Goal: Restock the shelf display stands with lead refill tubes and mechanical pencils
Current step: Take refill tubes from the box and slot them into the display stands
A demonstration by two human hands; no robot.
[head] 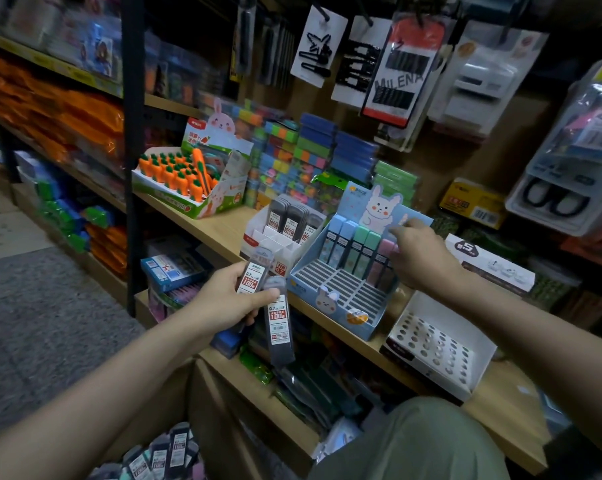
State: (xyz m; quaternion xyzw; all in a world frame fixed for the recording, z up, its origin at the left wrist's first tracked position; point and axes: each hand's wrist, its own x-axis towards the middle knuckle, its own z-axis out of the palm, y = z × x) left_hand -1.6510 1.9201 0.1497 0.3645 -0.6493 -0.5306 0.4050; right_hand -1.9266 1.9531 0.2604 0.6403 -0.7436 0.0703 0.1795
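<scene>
At the shelf (219, 233), our left hand (223, 299) grips two dark lead refill tubes (268, 299) at 9 o'clock of the blue bunny display stand (344, 289). Our right hand (420, 258) reaches the stand's pastel tubes (358, 251) at 12 o'clock; we cannot tell its grip.

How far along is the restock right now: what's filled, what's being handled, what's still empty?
Partly done. The white lead stand has dark tubes in its back rows only, and the blue bunny stand has pastel tubes in its back row only. The left hand holds two 0.7 lead tubes; the right hand reaches to the bunny stand's pink tubes. The holed white tray is empty, and more tubes wait below.
</scene>
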